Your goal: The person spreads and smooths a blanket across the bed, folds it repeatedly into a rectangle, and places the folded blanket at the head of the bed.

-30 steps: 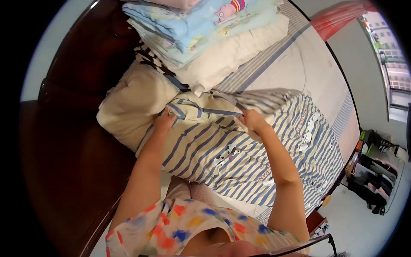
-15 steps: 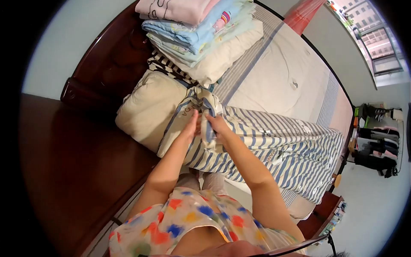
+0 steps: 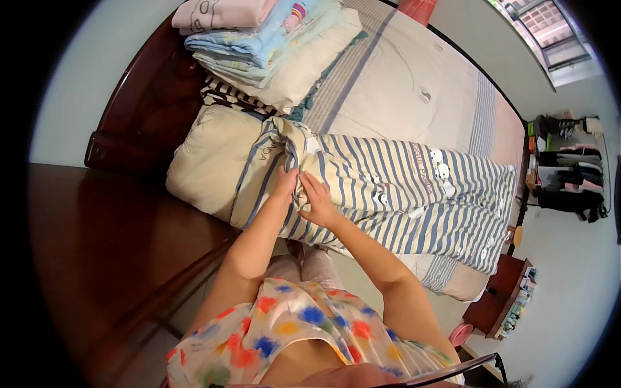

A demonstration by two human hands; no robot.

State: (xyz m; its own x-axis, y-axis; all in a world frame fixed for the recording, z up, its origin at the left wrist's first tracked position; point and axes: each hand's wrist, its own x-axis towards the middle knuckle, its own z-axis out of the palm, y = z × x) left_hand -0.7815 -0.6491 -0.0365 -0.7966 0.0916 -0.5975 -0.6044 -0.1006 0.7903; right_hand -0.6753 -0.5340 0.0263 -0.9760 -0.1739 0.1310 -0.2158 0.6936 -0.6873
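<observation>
A cream duvet cover (image 3: 388,184) with blue stripes and panda prints lies lengthwise along the near side of the bed. At its left end a plain cream padded bundle (image 3: 200,161) sticks out, next to the bunched edge of the cover. My left hand (image 3: 286,182) is closed at the gathered fold of the striped cloth, its fingertips partly hidden by the fabric. Right beside it, my right hand (image 3: 317,202) rests on the cover with its fingers spread, palm down.
Folded bedding (image 3: 265,52) in pink, blue and white is stacked by the dark wooden headboard (image 3: 149,84). A white sheet (image 3: 401,77) with striped bands covers the mattress beyond. Dark wood furniture (image 3: 116,258) stands at left; a clothes rack (image 3: 572,174) hangs at far right.
The striped cover lies flatter and more spread out, with more panda prints showing. My right hand has gone from gripping the raised fold to lying spread on the cloth. The view has shifted.
</observation>
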